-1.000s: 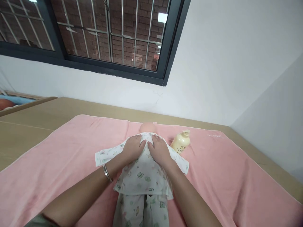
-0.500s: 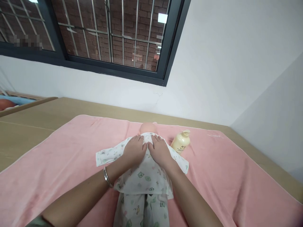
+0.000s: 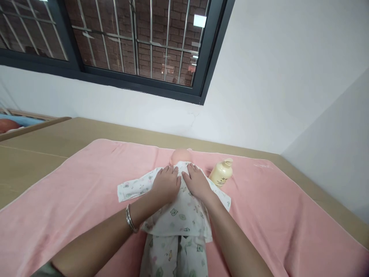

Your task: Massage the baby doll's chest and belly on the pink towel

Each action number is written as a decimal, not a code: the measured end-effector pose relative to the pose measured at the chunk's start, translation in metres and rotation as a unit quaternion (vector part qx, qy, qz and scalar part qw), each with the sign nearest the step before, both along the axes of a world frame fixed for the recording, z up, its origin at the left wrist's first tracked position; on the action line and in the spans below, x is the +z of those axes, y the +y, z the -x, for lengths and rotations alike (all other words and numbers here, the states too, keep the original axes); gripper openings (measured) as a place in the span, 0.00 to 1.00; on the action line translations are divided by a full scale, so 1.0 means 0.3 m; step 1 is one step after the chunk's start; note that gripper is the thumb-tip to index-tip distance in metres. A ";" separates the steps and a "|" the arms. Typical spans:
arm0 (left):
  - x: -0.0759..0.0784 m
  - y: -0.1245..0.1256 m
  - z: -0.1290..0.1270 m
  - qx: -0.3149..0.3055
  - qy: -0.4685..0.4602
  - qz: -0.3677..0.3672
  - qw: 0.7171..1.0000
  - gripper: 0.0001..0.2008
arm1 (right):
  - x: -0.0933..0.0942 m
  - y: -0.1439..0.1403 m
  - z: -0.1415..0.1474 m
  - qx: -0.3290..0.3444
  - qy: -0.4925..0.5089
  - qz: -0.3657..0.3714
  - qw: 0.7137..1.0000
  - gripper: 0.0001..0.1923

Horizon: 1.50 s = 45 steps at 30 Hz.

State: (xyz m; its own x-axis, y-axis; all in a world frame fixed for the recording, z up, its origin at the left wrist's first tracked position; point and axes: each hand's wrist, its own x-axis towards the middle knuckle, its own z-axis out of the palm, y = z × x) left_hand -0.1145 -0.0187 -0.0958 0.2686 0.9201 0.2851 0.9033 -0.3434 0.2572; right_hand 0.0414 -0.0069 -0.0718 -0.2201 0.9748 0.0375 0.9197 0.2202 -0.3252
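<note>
A baby doll (image 3: 181, 156) lies stretched out on a pink blanket (image 3: 86, 173), its bare head at the far end. It is dressed in a white printed shirt (image 3: 184, 211) and matching trousers (image 3: 165, 254). The shirt's sleeves spread out to both sides. My left hand (image 3: 166, 184) lies flat on the upper left of the shirt, with a silver bangle on the wrist. On the upper right of the shirt rests my right hand (image 3: 197, 182), fingers extended and thumb apart. Neither hand grips anything.
A cream pump bottle (image 3: 221, 172) leans on the blanket just right of the doll's right-hand sleeve. The wooden tabletop (image 3: 121, 129) borders the blanket, with a white wall (image 3: 259, 77) and a dark-framed barred window (image 3: 138, 80) behind. Far left, a wooden-edged compartment holds blue and orange things.
The gap between my hands has widened slightly; the thumbs, nearly touching before, are now a little apart. Both hands remain on the shirt. The view has shifted slightly.
</note>
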 end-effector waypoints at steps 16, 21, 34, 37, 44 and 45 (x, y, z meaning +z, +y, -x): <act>-0.019 0.048 0.015 0.012 -0.046 0.050 0.998 0.27 | -0.002 -0.040 0.038 0.006 -0.021 -0.023 1.000 0.29; -0.022 0.001 -0.004 0.000 -0.004 0.001 1.000 0.25 | -0.013 0.022 -0.012 -0.015 0.013 -0.011 1.000 0.31; -0.024 0.086 0.038 0.007 -0.051 0.073 0.996 0.30 | 0.015 -0.087 0.078 0.015 -0.050 -0.031 0.998 0.29; -0.024 0.076 0.034 0.004 -0.056 0.059 0.997 0.29 | 0.002 -0.043 0.046 0.009 -0.029 -0.022 0.999 0.31; -0.015 0.073 0.031 -0.004 -0.060 0.065 0.996 0.29 | -0.024 -0.001 0.019 0.004 -0.015 -0.015 1.000 0.33; -0.015 0.074 0.031 -0.004 -0.061 0.063 0.996 0.29 | -0.023 -0.003 0.020 0.004 -0.014 -0.018 1.000 0.33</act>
